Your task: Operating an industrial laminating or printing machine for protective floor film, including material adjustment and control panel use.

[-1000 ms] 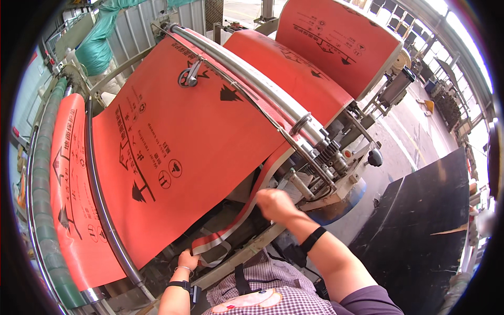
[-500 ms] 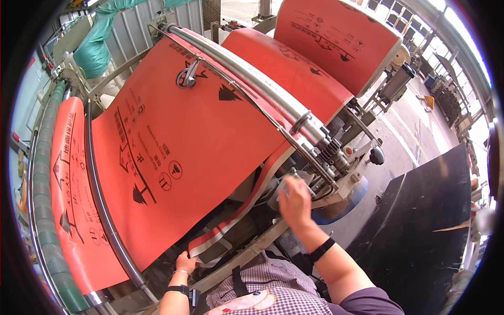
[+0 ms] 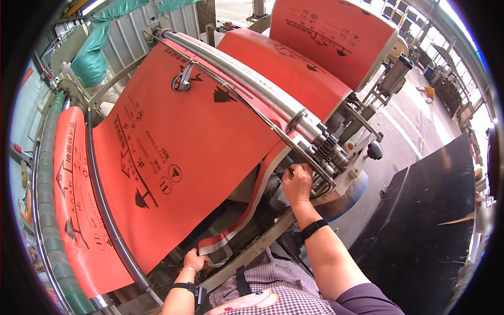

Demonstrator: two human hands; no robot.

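Note:
A wide red printed sheet (image 3: pixel 184 142) runs over the machine's rollers in front of me. From its near edge hangs a narrow red-and-white trim strip (image 3: pixel 231 231), curving down toward me. My left hand (image 3: pixel 194 260) pinches the lower end of this strip. Farther up and to the right, my right hand (image 3: pixel 297 182) is closed at the machine's side frame, just below the gears (image 3: pixel 331 152) at the roller's end. Its curled fingers hide whatever they grip.
A silver roller (image 3: pixel 236 73) spans the sheet, with a small pulley wheel (image 3: pixel 181 82) beneath it. Left stands a green roller (image 3: pixel 47 194). Behind is a large red roll (image 3: pixel 331 42). A black knob (image 3: pixel 375 150) juts out at right, near a dark panel (image 3: pixel 420 210).
My right hand has gone from open, blurred fingers to curled ones at the side frame. My left hand still holds the strip and has shifted slightly right in view.

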